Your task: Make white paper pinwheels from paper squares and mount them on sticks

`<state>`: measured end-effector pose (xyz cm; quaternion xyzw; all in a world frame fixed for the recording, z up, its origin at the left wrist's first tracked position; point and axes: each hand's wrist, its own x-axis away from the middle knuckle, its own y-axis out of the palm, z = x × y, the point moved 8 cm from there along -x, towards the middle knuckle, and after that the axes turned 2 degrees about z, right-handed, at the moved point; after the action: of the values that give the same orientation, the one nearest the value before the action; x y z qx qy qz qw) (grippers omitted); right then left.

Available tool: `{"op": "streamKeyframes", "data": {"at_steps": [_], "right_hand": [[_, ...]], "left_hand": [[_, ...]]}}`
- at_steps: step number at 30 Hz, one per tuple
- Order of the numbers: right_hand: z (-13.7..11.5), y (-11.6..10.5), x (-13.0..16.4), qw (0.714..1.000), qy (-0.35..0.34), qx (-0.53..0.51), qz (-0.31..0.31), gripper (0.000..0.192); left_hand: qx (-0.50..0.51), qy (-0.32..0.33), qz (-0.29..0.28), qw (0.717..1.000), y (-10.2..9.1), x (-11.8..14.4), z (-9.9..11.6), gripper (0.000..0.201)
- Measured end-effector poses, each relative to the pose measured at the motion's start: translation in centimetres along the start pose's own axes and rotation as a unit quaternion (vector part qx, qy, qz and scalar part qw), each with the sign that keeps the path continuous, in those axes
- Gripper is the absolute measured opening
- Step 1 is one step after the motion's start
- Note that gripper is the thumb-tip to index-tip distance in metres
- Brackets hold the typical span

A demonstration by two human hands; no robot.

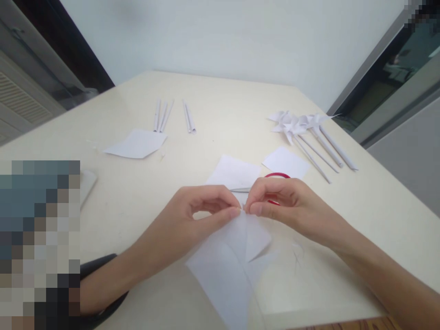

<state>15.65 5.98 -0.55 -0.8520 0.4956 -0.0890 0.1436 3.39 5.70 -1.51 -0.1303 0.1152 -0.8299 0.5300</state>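
A thin white sheet of paper (223,270), cut along slits into flaps, hangs from my fingers above the near side of the table. My left hand (202,211) pinches its top edge between thumb and forefinger. Close against it, my right hand (278,201) pinches the same paper, so the fingertips of both almost meet. Just behind the hands lie scissors (277,175) with red handles, their blades partly hidden by my right hand. White paper pieces (237,169) rest under and beyond the scissors.
Finished paper pinwheels (292,123) with rolled paper sticks (330,146) lie at the right. More paper rolls (161,117) and a loose sheet (135,144) are at the far left. Another paper square (287,161) sits right of centre. A wall (206,41) borders the table's far edge.
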Motion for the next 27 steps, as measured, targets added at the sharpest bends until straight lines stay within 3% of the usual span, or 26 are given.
{"op": "streamKeyframes", "data": {"at_steps": [7,11,14,19,23,27], "right_hand": [[-1.7,0.4,0.4,0.992,-0.118,-0.022,-0.033,0.005],[-2.4,0.9,0.7,0.979,-0.191,0.025,-0.068,0.008],[-2.4,0.8,0.7,0.973,-0.204,0.100,-0.038,0.007],[-1.8,0.6,0.5,0.971,-0.169,0.164,0.036,0.006],[-1.6,0.3,0.3,0.973,-0.151,0.164,0.057,0.005],[-1.6,0.5,0.3,0.976,-0.148,0.159,0.019,0.006]], "left_hand": [[0.173,-0.055,-0.095,0.979,1.6,0.1,-1.5,0.010],[0.189,-0.047,-0.125,0.973,2.2,0.2,-1.5,0.009],[0.121,-0.019,-0.084,0.989,1.5,0.1,-1.2,0.010],[-0.002,0.040,0.007,0.999,0.2,0.4,0.0,0.014],[-0.036,0.027,0.011,0.999,0.2,0.5,0.2,0.016],[-0.069,0.046,0.009,0.997,0.1,0.6,0.1,0.017]]}}
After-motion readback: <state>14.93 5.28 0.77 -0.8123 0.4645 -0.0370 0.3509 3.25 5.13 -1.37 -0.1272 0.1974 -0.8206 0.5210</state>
